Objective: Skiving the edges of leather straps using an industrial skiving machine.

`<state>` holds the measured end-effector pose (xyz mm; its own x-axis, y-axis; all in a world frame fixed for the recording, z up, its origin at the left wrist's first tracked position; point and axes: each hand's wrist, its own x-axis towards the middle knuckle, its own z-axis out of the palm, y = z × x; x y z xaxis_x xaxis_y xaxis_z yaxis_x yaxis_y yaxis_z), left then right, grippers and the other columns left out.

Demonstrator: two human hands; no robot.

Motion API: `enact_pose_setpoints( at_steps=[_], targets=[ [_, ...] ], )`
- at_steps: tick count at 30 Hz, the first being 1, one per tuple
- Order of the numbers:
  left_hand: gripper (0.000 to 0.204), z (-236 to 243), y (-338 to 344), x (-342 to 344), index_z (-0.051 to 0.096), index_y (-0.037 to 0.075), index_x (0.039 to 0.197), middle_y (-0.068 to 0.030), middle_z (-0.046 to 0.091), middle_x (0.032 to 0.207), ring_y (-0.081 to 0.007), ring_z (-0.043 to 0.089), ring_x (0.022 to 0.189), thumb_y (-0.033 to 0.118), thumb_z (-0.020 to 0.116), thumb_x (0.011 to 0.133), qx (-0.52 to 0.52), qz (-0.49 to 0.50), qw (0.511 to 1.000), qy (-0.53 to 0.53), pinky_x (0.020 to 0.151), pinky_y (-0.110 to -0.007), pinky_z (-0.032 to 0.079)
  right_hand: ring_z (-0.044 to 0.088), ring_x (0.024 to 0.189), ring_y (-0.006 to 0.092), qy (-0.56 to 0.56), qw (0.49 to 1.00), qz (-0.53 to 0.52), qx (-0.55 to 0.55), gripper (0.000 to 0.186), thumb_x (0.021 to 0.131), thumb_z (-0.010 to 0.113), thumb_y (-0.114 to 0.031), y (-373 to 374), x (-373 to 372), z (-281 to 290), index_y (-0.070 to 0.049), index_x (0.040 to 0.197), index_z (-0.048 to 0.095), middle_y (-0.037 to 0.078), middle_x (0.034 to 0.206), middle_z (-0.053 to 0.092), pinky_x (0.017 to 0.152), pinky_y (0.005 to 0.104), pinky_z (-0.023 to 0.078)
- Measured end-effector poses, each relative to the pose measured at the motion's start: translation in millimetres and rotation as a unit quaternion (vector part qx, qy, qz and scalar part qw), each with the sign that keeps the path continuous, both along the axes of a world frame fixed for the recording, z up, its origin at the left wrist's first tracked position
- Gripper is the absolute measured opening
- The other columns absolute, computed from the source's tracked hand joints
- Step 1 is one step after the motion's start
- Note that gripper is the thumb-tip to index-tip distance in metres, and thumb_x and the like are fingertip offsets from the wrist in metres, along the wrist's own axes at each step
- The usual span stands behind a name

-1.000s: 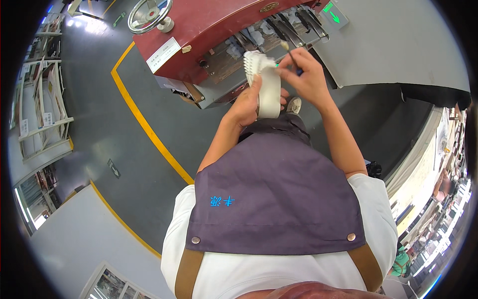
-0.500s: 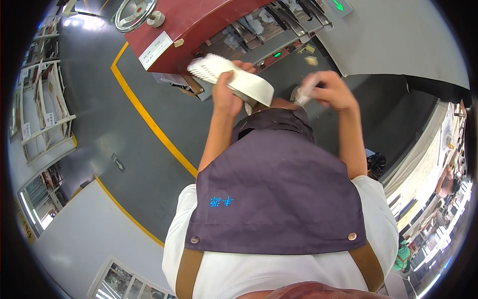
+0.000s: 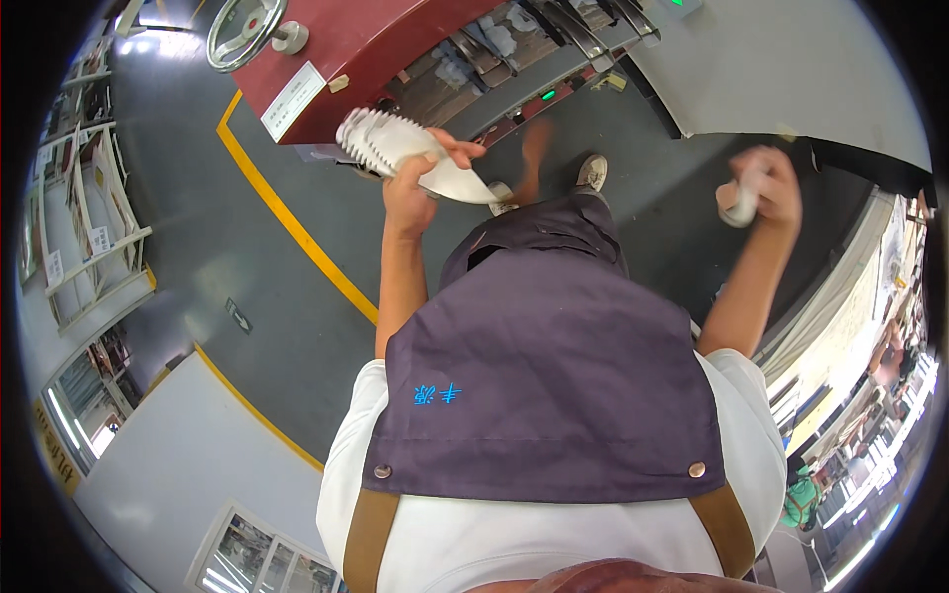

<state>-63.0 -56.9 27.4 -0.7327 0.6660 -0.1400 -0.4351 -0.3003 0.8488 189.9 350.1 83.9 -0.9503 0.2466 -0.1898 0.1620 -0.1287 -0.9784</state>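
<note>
My left hand [image 3: 410,193] is closed round a stack of white flat pieces [image 3: 395,143] with toothed, slotted edges at the far end and a pointed near end. They look like cut leather or sheet material; which one I cannot tell. Out to the right, my right hand [image 3: 776,188] is blurred by motion and closed on a small curved white piece [image 3: 741,206] with a tan patch beside it. Between the hands, above my shoes, a blurred reddish-brown strip [image 3: 534,158] shows; what it is I cannot make out.
Ahead stands a red machine [image 3: 366,49] with a metal handwheel [image 3: 245,30] and an open bay of metal bars and pale scraps. A grey panel [image 3: 781,69] rises at far right. Yellow tape [image 3: 287,217] marks the floor; racks [image 3: 89,217] stand left.
My right hand has swung outward to the right, away from the stack, with the white piece in it. My left hand has shifted slightly left and tilted the stack.
</note>
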Motion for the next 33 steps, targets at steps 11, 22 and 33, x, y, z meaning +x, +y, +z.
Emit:
enact_pose_setpoints(
  at_steps=[11, 22, 33],
  targets=[
    [0.027, -27.6, 85.2, -0.9, 0.064, -0.001, 0.094, -0.0091, 0.065, 0.083, -0.0176, 0.061, 0.072, 0.023, 0.065, 0.084, -0.238, 0.069, 0.962, -0.114, 0.067, -0.031, 0.047, 0.056, 0.061, 0.0106, -0.204, 0.979, -0.005, 0.008, 0.038, 0.079, 0.068, -0.038, -165.8, -198.6, -68.6, 0.0, 0.082, 0.068, 0.004, 0.073, 0.064, 0.053, 0.0264, 0.042],
    [0.02, -31.7, 99.8, 0.3, 0.063, 0.001, 0.09, -0.0093, 0.063, 0.078, -0.0219, 0.061, 0.064, 0.018, 0.066, 0.079, -0.172, 0.098, 0.936, -0.291, 0.06, -0.034, 0.049, 0.065, 0.068, 0.0192, -0.242, 0.969, 0.034, -0.032, 0.035, 0.077, 0.066, -0.027, -152.1, -213.4, -80.8, 0.007, 0.087, 0.066, 0.015, 0.082, 0.067, 0.061, 0.0307, 0.049],
    [0.025, -38.2, 96.7, -2.5, 0.064, -0.003, 0.089, -0.0086, 0.063, 0.074, -0.0178, 0.061, 0.064, 0.02, 0.065, 0.079, -0.224, 0.103, 0.957, -0.156, 0.061, -0.03, 0.047, 0.065, 0.071, 0.0342, -0.147, 0.884, 0.039, 0.441, 0.046, 0.077, 0.058, -0.05, -159.5, -242.9, -94.5, -0.005, 0.081, 0.07, 0.019, 0.073, 0.065, 0.067, 0.0421, 0.05]
  ],
)
